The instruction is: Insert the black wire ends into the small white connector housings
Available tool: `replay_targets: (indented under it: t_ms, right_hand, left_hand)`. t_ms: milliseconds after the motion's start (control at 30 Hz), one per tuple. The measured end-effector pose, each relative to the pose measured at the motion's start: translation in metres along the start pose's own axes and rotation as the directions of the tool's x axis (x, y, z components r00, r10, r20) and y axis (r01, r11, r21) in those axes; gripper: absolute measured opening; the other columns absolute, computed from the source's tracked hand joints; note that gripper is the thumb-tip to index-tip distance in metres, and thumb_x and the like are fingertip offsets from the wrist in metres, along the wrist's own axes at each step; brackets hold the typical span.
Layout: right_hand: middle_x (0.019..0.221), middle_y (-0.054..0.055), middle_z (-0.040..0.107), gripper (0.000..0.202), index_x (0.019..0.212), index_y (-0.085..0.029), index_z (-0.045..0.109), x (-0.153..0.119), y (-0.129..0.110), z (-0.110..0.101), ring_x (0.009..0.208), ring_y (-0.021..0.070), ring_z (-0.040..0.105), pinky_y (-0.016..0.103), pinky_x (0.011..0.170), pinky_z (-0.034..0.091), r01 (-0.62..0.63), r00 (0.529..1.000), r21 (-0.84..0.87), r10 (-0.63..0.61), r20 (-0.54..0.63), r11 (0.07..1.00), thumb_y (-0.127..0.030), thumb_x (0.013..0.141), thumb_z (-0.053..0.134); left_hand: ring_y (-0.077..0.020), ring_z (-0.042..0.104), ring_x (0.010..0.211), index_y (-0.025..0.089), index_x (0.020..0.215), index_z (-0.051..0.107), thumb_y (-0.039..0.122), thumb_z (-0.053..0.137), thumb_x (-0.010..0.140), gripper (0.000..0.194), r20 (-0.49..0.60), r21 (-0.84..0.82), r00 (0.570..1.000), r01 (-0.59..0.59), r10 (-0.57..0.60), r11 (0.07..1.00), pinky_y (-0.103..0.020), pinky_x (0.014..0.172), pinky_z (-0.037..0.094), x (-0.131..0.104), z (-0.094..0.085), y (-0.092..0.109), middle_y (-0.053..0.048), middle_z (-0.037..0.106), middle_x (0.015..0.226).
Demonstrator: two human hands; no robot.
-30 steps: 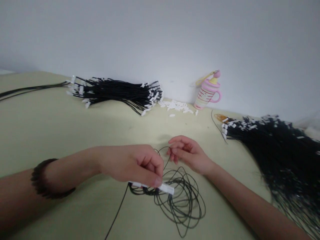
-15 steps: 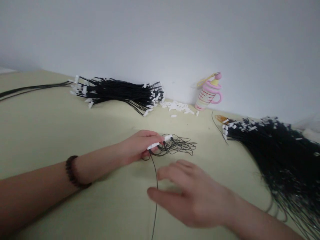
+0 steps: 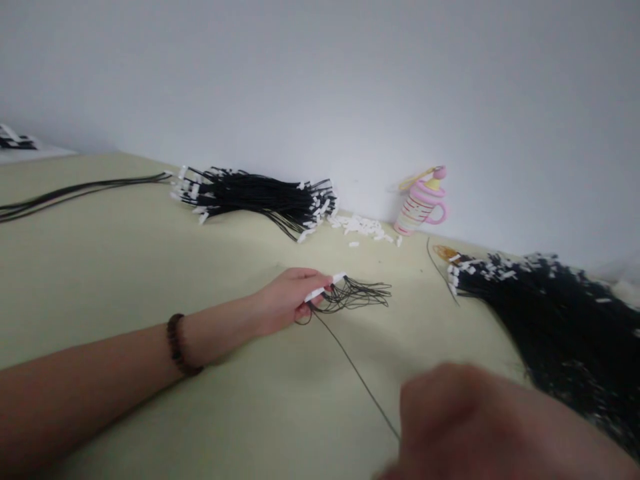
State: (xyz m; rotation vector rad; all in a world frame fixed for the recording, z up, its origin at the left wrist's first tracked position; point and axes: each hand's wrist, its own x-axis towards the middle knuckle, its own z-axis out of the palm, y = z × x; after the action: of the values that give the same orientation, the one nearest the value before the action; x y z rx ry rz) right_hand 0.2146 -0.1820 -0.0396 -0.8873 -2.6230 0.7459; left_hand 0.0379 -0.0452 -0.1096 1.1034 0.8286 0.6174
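Observation:
My left hand (image 3: 295,297) is closed on a small bundle of looped black cord (image 3: 367,293). White plastic pieces (image 3: 316,294) sit on the loops at its fingertips. From the bundle a single black cord (image 3: 357,375) runs straight down to the right, up to my right hand (image 3: 460,420). That hand is low in the view, blurred and closed in a fist on the cord; its fingertips are hidden.
A stack of black cords with white ends (image 3: 255,193) lies by the wall. Loose white pieces (image 3: 363,225) and a pink cup-shaped item (image 3: 419,210) stand beside it. At right, a large heap of black cords (image 3: 555,320) spreads over the table (image 3: 210,407).
My right hand has closed and moved down and to the right. The single cord, which hung downward, now slants toward it. My left hand keeps its hold; the view has shifted slightly.

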Motion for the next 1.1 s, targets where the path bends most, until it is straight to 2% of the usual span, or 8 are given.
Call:
replay_targets:
  t_ms: [33,100,167,200,367,700,900,1100]
  right_hand:
    - [0.055,-0.003,0.057,0.015,0.084,-0.022,0.065,0.004,0.009,-0.006,0.049,0.0088,0.052,0.019,0.048,0.041,-0.089,0.985,0.08,0.1,-0.141,0.993,-0.031,0.08,0.054]
    - [0.058,-0.001,0.059,0.02,0.086,-0.018,0.065,0.016,0.03,-0.007,0.042,0.0068,0.047,0.018,0.041,0.037,-0.274,0.813,0.273,0.374,-0.447,0.922,-0.031,0.083,0.051]
    - [0.053,-0.001,0.056,0.027,0.071,-0.014,0.063,0.027,0.052,0.007,0.038,0.0057,0.04,0.018,0.038,0.032,-0.368,0.655,0.397,0.538,-0.53,0.841,-0.036,0.082,0.05]
    - [0.047,-0.002,0.05,0.032,0.063,-0.013,0.06,0.032,0.06,0.017,0.038,0.0056,0.037,0.018,0.037,0.029,-0.401,0.638,0.405,0.568,-0.52,0.822,-0.037,0.082,0.049]
    - [0.044,-0.004,0.037,0.029,0.058,-0.013,0.054,0.04,0.071,0.06,0.042,0.0059,0.033,0.018,0.041,0.024,-0.381,0.656,0.366,0.527,-0.54,0.849,-0.026,0.082,0.044]
    - [0.047,-0.004,0.027,0.029,0.047,-0.016,0.035,0.034,0.068,0.065,0.045,0.006,0.027,0.02,0.042,0.021,-0.324,0.671,0.435,0.528,-0.521,0.84,-0.016,0.074,0.042]
    - [0.046,-0.005,0.023,0.03,0.046,-0.016,0.029,0.036,0.067,0.064,0.045,0.0053,0.025,0.02,0.042,0.019,-0.322,0.664,0.451,0.538,-0.519,0.832,-0.015,0.072,0.044]
    - [0.046,-0.005,0.031,0.026,0.05,-0.015,0.04,0.038,0.067,0.063,0.043,0.0052,0.028,0.018,0.04,0.022,-0.332,0.644,0.492,0.575,-0.504,0.804,-0.02,0.073,0.049]
  left_hand:
    - [-0.0043,0.03,0.042,0.015,0.07,0.056,0.039,0.062,0.068,0.025,0.004,0.023,1.0,-0.03,0.03,0.999,-0.018,0.039,0.013,-0.001,0.001,-0.002,0.006,0.039,0.052]
    - [-0.0047,0.031,0.043,0.014,0.069,0.056,0.042,0.06,0.069,0.028,0.019,0.076,0.996,-0.086,0.085,0.993,-0.018,0.04,0.014,-0.004,0.003,-0.005,0.006,0.04,0.052]
    - [-0.0049,0.03,0.043,0.014,0.067,0.056,0.044,0.058,0.071,0.03,0.029,0.106,0.992,-0.125,0.123,0.986,-0.018,0.04,0.015,-0.005,0.005,-0.008,0.006,0.039,0.05]
    - [-0.0049,0.03,0.043,0.014,0.067,0.055,0.044,0.057,0.071,0.031,0.031,0.104,0.99,-0.138,0.135,0.985,-0.018,0.04,0.015,-0.005,0.005,-0.009,0.006,0.039,0.049]
    - [-0.0045,0.031,0.044,0.014,0.07,0.056,0.039,0.057,0.074,0.025,-0.016,0.028,0.993,-0.117,0.117,0.993,-0.018,0.039,0.015,-0.002,0.004,-0.009,0.005,0.041,0.052]
    - [-0.0038,0.031,0.048,0.014,0.076,0.057,0.037,0.059,0.074,0.023,-0.048,-0.042,0.992,-0.121,0.119,0.992,-0.017,0.04,0.018,-0.001,0.001,-0.008,0.003,0.043,0.063]
    - [-0.0061,0.034,0.046,0.016,0.066,0.053,0.041,0.055,0.075,0.027,-0.154,0.172,0.959,-0.21,0.237,0.962,-0.018,0.041,0.021,-0.005,0.005,-0.01,0.005,0.041,0.053]
    - [-0.0069,0.036,0.047,0.016,0.063,0.051,0.037,0.051,0.078,0.026,-0.088,0.367,0.921,-0.325,0.381,0.871,-0.018,0.045,0.027,-0.013,0.01,-0.006,0.005,0.043,0.051]
